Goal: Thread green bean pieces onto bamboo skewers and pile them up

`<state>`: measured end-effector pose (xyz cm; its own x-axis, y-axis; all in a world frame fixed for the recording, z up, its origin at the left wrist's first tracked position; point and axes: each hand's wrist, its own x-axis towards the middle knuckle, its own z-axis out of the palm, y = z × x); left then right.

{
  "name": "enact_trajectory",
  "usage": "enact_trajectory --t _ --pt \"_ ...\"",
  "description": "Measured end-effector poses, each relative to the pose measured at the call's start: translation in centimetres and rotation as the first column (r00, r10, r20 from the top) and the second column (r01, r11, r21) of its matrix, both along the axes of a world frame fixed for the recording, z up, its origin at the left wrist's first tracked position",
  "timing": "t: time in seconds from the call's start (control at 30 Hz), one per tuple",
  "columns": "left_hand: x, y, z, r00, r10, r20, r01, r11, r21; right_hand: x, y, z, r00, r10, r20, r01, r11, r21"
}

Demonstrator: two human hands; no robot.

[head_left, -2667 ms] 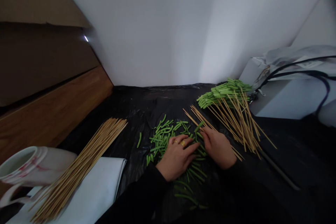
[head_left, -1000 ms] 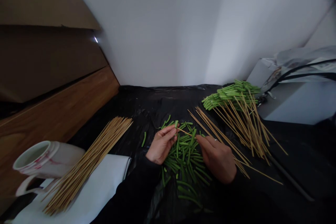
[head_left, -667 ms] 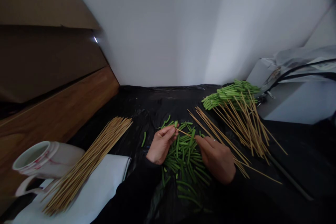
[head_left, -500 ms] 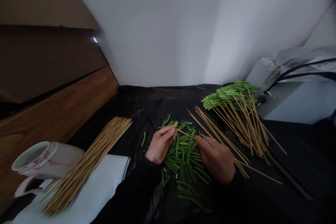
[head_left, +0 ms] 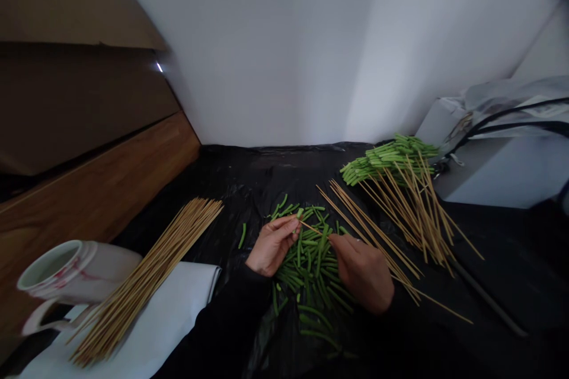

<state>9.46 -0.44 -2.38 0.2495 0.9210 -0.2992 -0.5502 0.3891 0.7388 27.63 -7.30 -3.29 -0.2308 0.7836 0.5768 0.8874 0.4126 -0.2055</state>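
My left hand (head_left: 274,244) is closed, pinching a short green bean piece (head_left: 300,213) between thumb and fingertips. A thin bamboo skewer (head_left: 310,227) runs from that piece to my right hand (head_left: 362,272). The right fingers are wrapped round the skewer, and its far end lies hidden in the hand. Whether the tip has passed through the bean is too small to tell. Beneath both hands spreads a loose heap of cut green beans (head_left: 306,260) on black plastic sheeting (head_left: 271,174).
At the left, a bundle of skewers (head_left: 155,275) rests across a white sheet (head_left: 186,287) beside a tipped mug (head_left: 89,269). Several loose skewers (head_left: 368,219) lie to the right. Behind them are beans threaded on skewers (head_left: 393,157), near a white box (head_left: 502,172) with black cables (head_left: 502,120).
The right hand has shifted slightly left and down, toward the left hand, with the skewer. The bean piece in the left fingers appears turned a little more upright.
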Motion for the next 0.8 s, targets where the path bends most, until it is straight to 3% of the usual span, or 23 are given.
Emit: enact_trajectory --t 0.2,0.47,0.8 --pt "0.10 -0.10 -0.09 1.000 -0.023 -0.013 0.023 1.000 -0.006 -0.06 0.05 -0.27 0.999 0.010 -0.048 -0.009 1.000 0.022" --pt "0.07 -0.18 0.00 0.999 -0.034 -0.035 0.034 0.999 -0.001 -0.24 -0.02 -0.40 1.000 0.017 -0.026 -0.018 0.998 -0.065" --pt "0.21 -0.40 -0.03 0.997 -0.059 -0.048 0.060 0.998 0.013 -0.19 0.08 -0.59 0.999 0.017 -0.040 -0.018 0.999 -0.030"
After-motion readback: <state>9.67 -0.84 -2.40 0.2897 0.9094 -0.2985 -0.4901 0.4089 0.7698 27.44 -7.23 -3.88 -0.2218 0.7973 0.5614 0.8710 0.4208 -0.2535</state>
